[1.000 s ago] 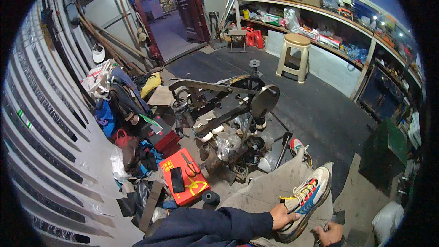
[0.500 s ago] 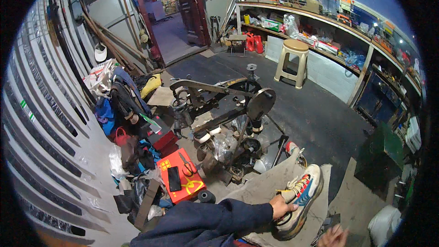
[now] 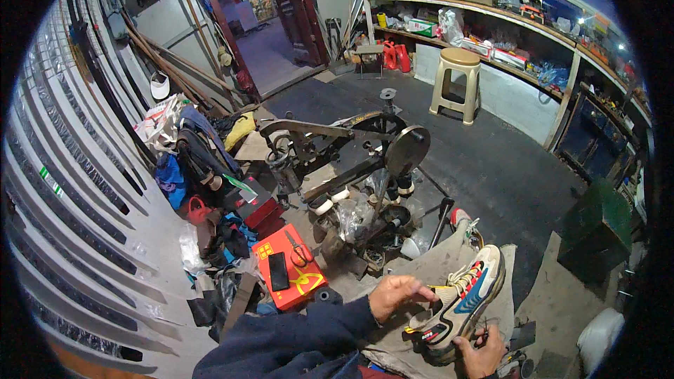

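Between my left hand and right hand, the shoe blocks a straight crossing. Ahead of my left hand I could pass low over the grey cloth, until the metal machine. Rightward from my right hand, room runs to the white bundle.

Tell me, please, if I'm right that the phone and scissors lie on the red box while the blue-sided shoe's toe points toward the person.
Almost: the head view shows that shoe with its toe pointing away; the phone and scissors lie on the red box.
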